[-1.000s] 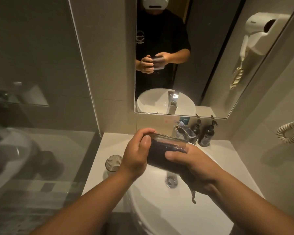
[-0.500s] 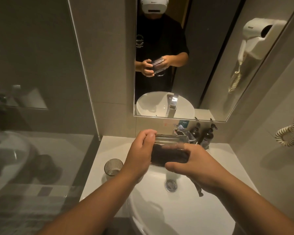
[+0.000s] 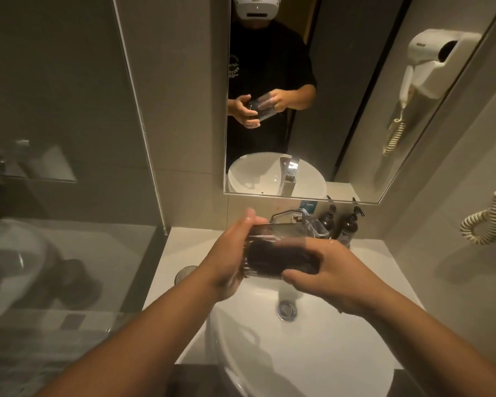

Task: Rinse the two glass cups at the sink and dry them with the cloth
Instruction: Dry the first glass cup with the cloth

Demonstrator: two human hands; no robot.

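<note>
Holding one glass cup (image 3: 278, 253) over the sink (image 3: 298, 353), I clasp it in my left hand (image 3: 226, 265) while my right hand (image 3: 327, 276) presses the dark cloth (image 3: 272, 259) inside. Drying seems underway; the second cup (image 3: 184, 275) waits at nine o'clock on the counter (image 3: 184, 242), its state unclear.

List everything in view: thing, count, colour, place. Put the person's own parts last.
glass cup: 1, clear, held sideways above the basin
cloth: 1, dark, stuffed inside the held cup
second glass cup: 1, clear ribbed, on the counter left of the basin, partly hidden by the left arm
basin: 1, white, centre
drain: 1, chrome, basin floor
tap: 1, chrome, behind the cup
pump bottles: 2, dark, back right of the counter
mirror: 1, on the wall
hairdryer: 1, white, seen in the mirror
left hand: grips the cup
right hand: grips the cup
</note>
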